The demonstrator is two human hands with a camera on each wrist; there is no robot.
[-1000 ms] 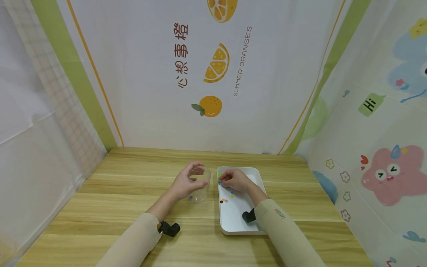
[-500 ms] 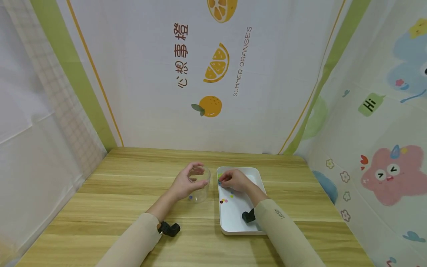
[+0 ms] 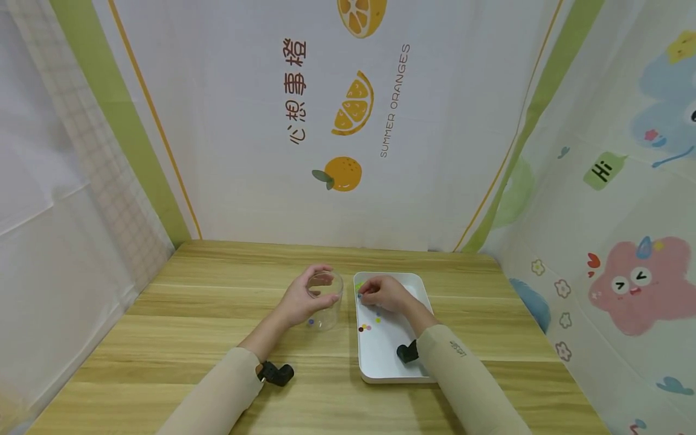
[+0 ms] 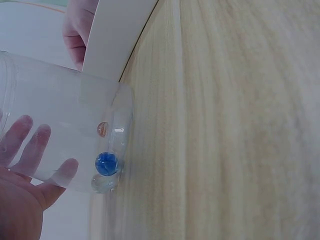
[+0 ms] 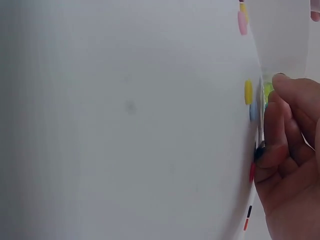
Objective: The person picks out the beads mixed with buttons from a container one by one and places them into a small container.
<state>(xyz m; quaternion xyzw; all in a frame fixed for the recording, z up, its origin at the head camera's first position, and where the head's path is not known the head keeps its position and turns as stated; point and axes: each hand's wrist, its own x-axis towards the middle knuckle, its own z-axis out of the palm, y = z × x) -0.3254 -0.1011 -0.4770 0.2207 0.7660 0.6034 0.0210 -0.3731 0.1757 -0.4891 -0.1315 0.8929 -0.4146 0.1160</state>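
Note:
My left hand (image 3: pixel 301 299) grips a clear cup (image 3: pixel 327 311) from its left side, fingers curved round it. The cup stands upright on the table, left of a white tray (image 3: pixel 388 356). Near its bottom are a blue marble (image 4: pixel 106 164), an orange marble (image 4: pixel 102 129) and a clear one (image 4: pixel 102 183). My right hand (image 3: pixel 385 294) reaches into the tray at its left wall, fingers bent and fingertips low. A yellow-green piece (image 5: pixel 269 90) shows beside the thumb tip and a dark one (image 5: pixel 260 150) by the fingers; I cannot tell whether the fingertips pinch anything.
Small coloured discs lie in the tray, among them a yellow one (image 5: pixel 248 92), a pink one (image 5: pixel 242 23) and a dark red one (image 3: pixel 361 329). The wooden table (image 3: pixel 228 338) backs onto a printed curtain (image 3: pixel 244 199). A second printed cloth (image 3: pixel 571 241) hangs on the right.
The fingertips of my right hand shift slightly at the tray's left wall. My left hand and the cup stay where they were.

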